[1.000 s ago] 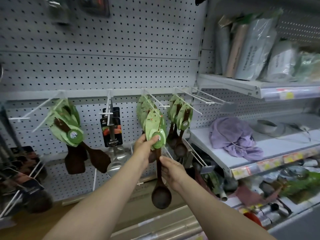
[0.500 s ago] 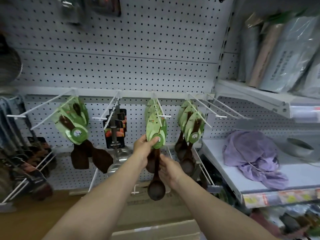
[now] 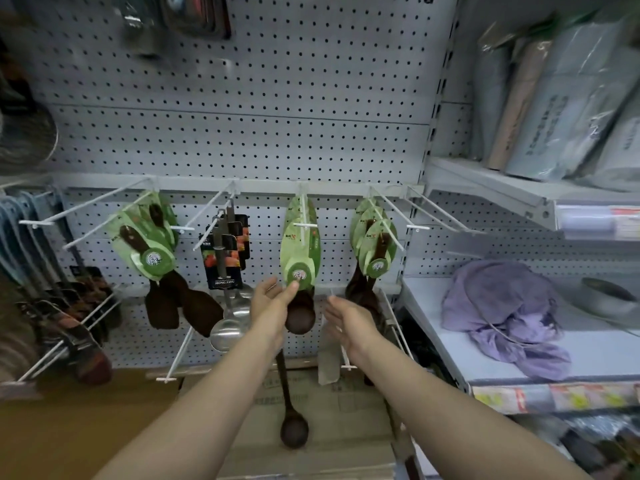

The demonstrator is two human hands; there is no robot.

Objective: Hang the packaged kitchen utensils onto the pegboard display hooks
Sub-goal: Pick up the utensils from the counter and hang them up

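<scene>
Head view: the spoon pack (image 3: 300, 251) hangs on the middle hook (image 3: 303, 216), long axis vertical, bowl down; left hand (image 3: 272, 299) spread, fingertips touching its card; right hand (image 3: 349, 322) spread, holding nothing (just beside); a careless nudge could probably swing it off the hook.

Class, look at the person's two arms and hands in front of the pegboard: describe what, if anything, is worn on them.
Both forearms are bare as far as the picture shows. No sleeve, glove, watch, bracelet or ring is visible on the left hand or the right hand.
</scene>
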